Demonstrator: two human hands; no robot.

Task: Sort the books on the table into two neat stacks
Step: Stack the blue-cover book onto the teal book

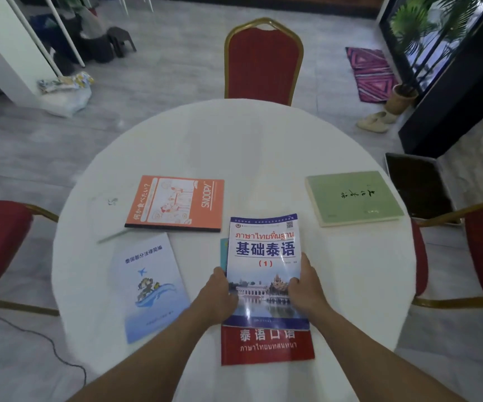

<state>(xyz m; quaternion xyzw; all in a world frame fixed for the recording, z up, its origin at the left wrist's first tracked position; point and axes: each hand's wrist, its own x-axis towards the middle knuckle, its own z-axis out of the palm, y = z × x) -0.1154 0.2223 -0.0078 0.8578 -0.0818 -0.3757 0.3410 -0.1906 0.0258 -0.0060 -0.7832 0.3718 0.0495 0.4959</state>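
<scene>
Left hand (218,295): was wrapped round the left edge of the blue Thai textbook (265,268), low down on the cover, fingers tucked underneath and thumb on top.
Right hand (304,288): was clamped on the right edge of that same book, thumb laid across the photo of the palace, so the book was gripped from both sides.
Blue Thai textbook: was held between the two hands, pretty much flat and square to the person, far end pointing away from the wrists.
Red book (267,345): was lying under the textbook, only its near strip was seen poking out below the wrists, between the forearms.
Teal sliver (223,252): a thin bit of something teal was spotted just past the left fingertips, under the textbook's left edge; what it was couldn't be told.
Pale blue booklet (150,285): was lying flat just left of the left hand, tilted a bit, not touched.
Orange Snoopy notebook (176,203): was parked further out, ahead and left of the left hand, apart from everything else.
Green book (353,197): was sat well ahead and right of the right hand, near the table edge.
Table (234,146): round, white cloth, everything was laid on it.
Red chair (263,62): was seen beyond the table's far side, straight ahead of both hands.
</scene>
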